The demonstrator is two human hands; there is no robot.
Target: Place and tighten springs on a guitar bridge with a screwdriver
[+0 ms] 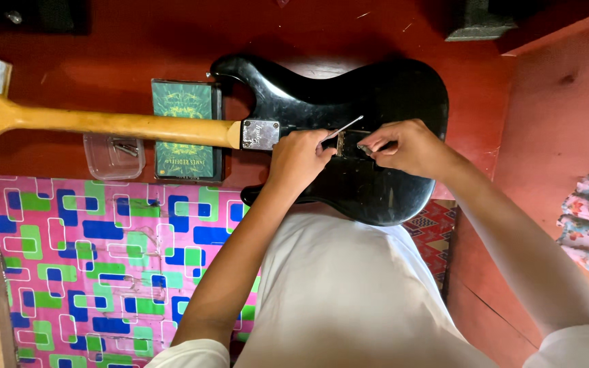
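A black electric guitar (376,95) lies face down on a dark red surface (138,41), its pale wooden neck (103,123) running off to the left and its body just in front of the person in a white shirt. The left hand (299,158) rests on the back of the body near the metal neck plate (260,134), fingers curled shut around a thin metal tool (344,127) whose shaft slants up and to the right. The right hand (403,145) sits just beside it over the open rear cavity (349,144), fingertips pinched narrowly on something too small to make out. Beneath the neck lie a green-covered book (184,102) and a clear plastic container (114,157) holding small metal parts. A bright pink patterned cloth (90,272) lies lower left.
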